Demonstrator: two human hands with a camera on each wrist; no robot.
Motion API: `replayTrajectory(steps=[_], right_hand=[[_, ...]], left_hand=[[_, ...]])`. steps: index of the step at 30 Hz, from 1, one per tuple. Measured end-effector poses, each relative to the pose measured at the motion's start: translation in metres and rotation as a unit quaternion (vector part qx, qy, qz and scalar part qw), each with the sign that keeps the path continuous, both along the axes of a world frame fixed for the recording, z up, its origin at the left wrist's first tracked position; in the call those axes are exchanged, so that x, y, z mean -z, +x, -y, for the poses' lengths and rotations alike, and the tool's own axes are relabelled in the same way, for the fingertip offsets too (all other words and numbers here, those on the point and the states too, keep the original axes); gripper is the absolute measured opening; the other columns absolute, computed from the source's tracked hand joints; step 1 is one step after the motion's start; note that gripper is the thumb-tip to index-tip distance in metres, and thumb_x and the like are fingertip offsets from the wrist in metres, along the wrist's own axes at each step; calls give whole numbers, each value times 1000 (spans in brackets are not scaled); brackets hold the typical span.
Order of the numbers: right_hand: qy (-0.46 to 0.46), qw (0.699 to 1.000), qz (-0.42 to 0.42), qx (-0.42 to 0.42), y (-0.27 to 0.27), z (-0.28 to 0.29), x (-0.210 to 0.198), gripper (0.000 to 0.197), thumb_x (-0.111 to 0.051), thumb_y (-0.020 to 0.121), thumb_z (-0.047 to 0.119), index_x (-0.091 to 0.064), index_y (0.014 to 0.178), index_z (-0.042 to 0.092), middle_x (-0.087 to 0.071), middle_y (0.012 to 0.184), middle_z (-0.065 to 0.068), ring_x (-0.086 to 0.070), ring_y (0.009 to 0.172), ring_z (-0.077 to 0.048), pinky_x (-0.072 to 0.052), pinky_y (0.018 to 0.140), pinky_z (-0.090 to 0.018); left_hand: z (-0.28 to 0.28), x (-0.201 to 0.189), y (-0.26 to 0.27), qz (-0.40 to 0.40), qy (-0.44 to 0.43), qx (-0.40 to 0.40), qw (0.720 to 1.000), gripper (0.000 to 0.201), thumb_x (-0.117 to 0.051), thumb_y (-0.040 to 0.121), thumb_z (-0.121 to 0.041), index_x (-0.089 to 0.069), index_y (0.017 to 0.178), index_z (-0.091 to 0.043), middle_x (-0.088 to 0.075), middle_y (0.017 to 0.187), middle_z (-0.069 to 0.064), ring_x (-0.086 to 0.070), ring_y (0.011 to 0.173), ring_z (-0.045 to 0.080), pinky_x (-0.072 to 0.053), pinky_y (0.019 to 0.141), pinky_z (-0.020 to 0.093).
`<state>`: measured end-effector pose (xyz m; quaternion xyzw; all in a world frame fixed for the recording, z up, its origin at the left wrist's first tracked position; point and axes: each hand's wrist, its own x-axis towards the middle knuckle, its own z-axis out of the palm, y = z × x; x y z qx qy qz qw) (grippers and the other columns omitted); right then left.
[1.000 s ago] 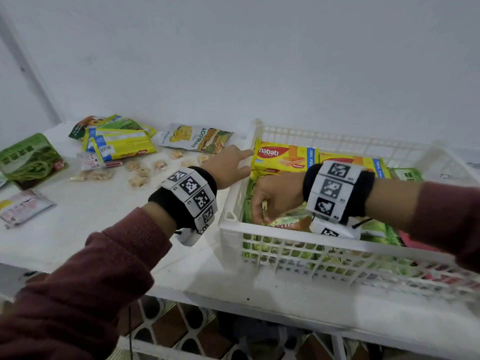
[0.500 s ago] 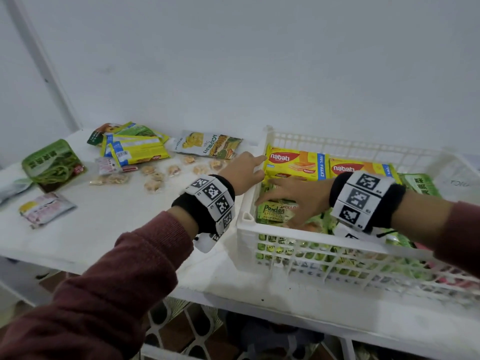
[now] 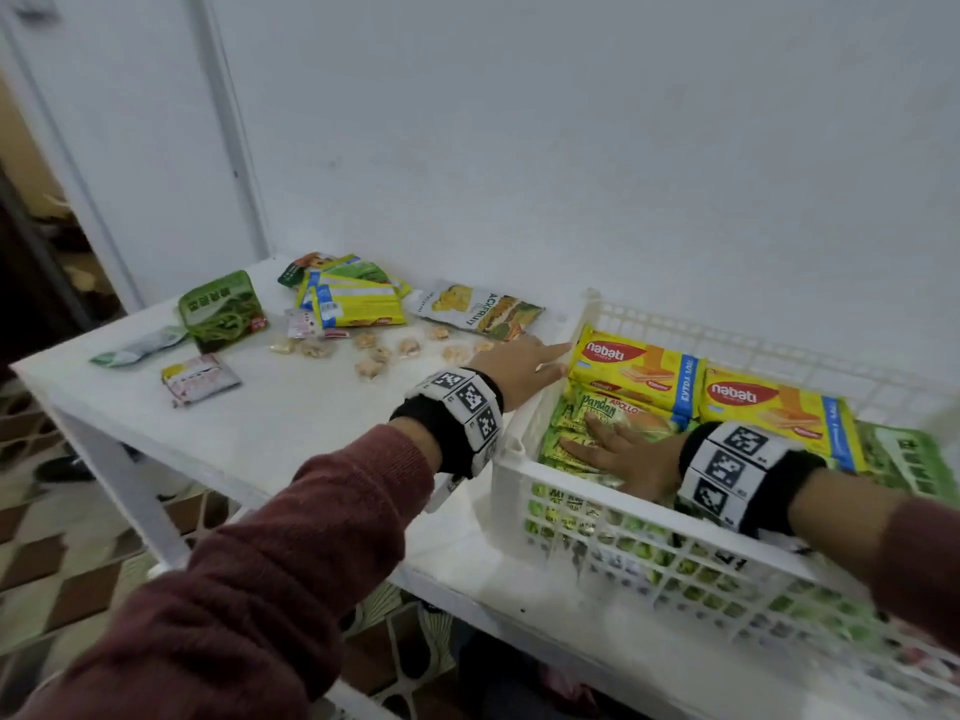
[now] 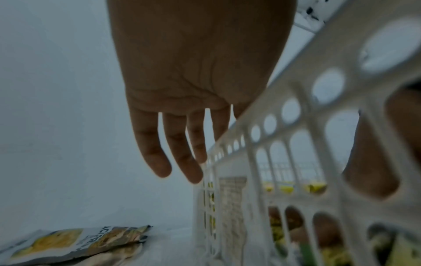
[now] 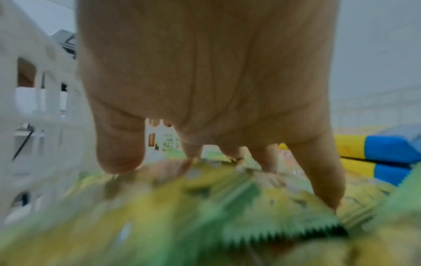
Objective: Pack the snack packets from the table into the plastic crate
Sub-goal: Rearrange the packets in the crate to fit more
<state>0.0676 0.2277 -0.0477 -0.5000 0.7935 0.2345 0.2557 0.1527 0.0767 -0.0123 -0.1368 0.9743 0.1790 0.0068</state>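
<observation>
The white plastic crate (image 3: 530, 491) stands on the right of the white table (image 3: 291, 423) and holds two yellow Nabati packs (image 3: 634, 371) and green Pandan packets (image 3: 597, 413). My right hand (image 3: 618, 449) lies flat inside the crate, its straight fingers (image 5: 120, 154) pressing on the green packets (image 5: 205, 207). My left hand (image 3: 519, 371) reaches over the crate's left rim (image 4: 262, 129) with fingers (image 4: 157, 162) straight, holding nothing. Loose packets lie on the table: a jackfruit packet (image 3: 483, 311), a yellow-and-blue pile (image 3: 353, 298) and a green pouch (image 3: 223, 309).
Small wrapped snacks (image 3: 374, 356) are scattered mid-table. A pink-white sachet (image 3: 200, 379) and a pale green sachet (image 3: 140, 348) lie near the left edge. A white wall rises right behind the table. Tiled floor (image 3: 47, 563) shows below on the left.
My right hand has flattened and slid toward the near left corner of the crate, onto the green packets. The view has swung, showing more of the table's left. The left hand keeps its place by the rim.
</observation>
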Motion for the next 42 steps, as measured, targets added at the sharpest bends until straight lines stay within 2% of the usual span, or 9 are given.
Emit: replayTrajectory(steps=[3,6,8,10,14,19,25,31,42], right_hand=[[12,999,37,-5,-4,1,-24,70,-38,94,48,6,146,35,21,154,-6,4,145,-31,-7,117,-45],[-10,998,66,11,-9,5,-56,54,-41,98,29,-20,147,27,-11,156,1,-15,144,-20,-16,116,-36],[-51,999,7,-15,-9,14,-77,40,-41,96,15,-44,136,20,-41,144,-2,-44,125,-14,-35,103,-25],[-106,993,-39,-35,-3,28,-99,31,-43,94,10,-58,121,15,-58,126,-3,-55,94,-9,-41,81,-19],[-230,969,-37,-84,29,71,-137,26,-50,91,11,-63,113,16,-63,112,-5,-55,98,-17,-38,84,-23],[-234,963,7,-133,83,154,-137,29,-56,91,19,-58,118,11,-65,110,-14,-59,95,-24,-43,87,-31],[-197,966,20,-167,129,263,-108,35,-58,90,20,-57,120,3,-55,73,0,-50,57,-6,-36,44,-9],[-202,970,-4,-138,138,338,-60,51,-63,87,23,-45,134,15,-49,133,-7,-47,122,-22,-36,89,-22],[-247,963,-12,-110,105,423,-20,65,-65,82,9,-35,140,10,-43,141,-11,-44,127,-28,-38,103,-35]], left_hand=[[1,-6,16,-16,17,-4,1000,45,-28,100,-39,-43,138,-19,-39,144,12,-36,134,23,-27,108,35],[9,-13,39,-51,30,-22,998,41,-34,100,-33,-57,125,-11,-53,132,10,-47,123,23,-33,99,30],[18,-18,58,-62,16,-45,997,38,-38,98,-33,-59,123,-11,-55,130,7,-49,119,21,-33,93,24],[30,-23,77,-63,-1,-69,996,36,-43,97,-31,-58,123,-13,-55,129,6,-50,118,20,-33,93,23],[63,-28,117,-49,5,-147,988,39,-50,93,-33,-55,127,-15,-51,133,5,-49,122,21,-37,103,30],[104,-30,167,-13,-21,-220,975,43,-51,94,-31,-50,133,-14,-50,136,8,-48,122,22,-34,99,24],[176,-7,218,29,-8,-291,956,45,-51,93,-31,-47,134,-13,-50,136,8,-47,123,21,-34,98,24],[257,20,244,94,-19,-314,945,48,-51,93,-29,-43,137,-11,-46,139,11,-44,126,26,-34,103,31],[357,56,218,134,-28,-307,942,64,-53,89,-44,-35,141,-12,-40,143,13,-39,130,29,-34,107,36]])
